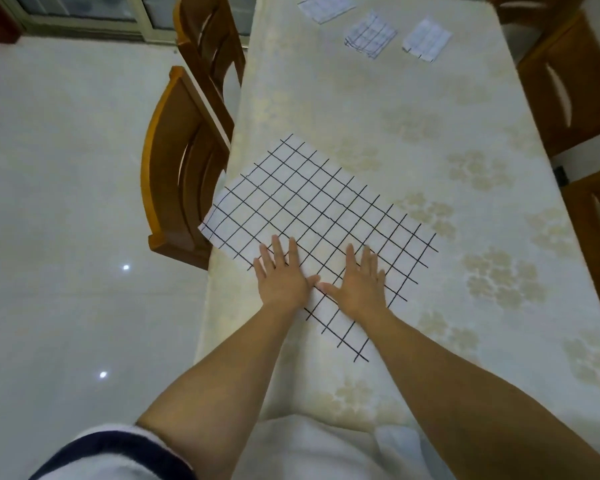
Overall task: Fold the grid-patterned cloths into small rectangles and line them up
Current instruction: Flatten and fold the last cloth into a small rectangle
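A white cloth with a black grid (312,209) lies spread flat on the table, turned at an angle, its left corner hanging just past the table's left edge. My left hand (281,275) presses flat on its near part with straight fingers. Beside it, my right hand (359,280) also lies flat on the cloth, thumbs almost touching. At the far end of the table sit three small folded grid cloths in a row: one at the left (326,6), one in the middle (369,34), one at the right (426,38).
The table wears a cream cloth with pale flower prints (465,140). Wooden chairs stand along the left side (177,168) and the right side (568,84). A glossy tiled floor (66,202) spreads to the left.
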The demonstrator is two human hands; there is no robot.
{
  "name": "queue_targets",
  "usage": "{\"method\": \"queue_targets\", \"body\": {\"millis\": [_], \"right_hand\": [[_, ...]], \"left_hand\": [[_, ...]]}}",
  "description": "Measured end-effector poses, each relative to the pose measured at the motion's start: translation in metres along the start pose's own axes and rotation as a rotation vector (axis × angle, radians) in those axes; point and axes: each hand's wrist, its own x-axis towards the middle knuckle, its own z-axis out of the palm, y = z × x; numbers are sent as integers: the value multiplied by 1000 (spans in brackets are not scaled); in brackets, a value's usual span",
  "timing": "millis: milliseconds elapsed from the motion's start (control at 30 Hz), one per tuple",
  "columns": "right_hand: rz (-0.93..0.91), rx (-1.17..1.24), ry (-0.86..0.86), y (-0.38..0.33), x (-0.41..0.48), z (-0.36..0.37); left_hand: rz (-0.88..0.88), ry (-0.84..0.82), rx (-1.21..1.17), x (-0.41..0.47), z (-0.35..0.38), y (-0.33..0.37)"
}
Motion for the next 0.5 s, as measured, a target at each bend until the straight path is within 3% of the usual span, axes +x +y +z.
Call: {"method": "queue_targets", "body": {"millis": [67,133,267,400,500], "right_hand": [[23,-26,-61,10,3,-3],[9,-68,-88,28,10,-14],[-62,-177,-140,69,20,-48],[-68,-319,-206,106,23,-75],[-96,-183,-119,105,23,-80]], "left_hand": [[5,6,49,-6,-5,5],[56,115,87,-11,-11,6],[208,251,-8,-5,-14,2],[321,112,19,16,-12,10],[398,16,75,27,-12,28]]}}
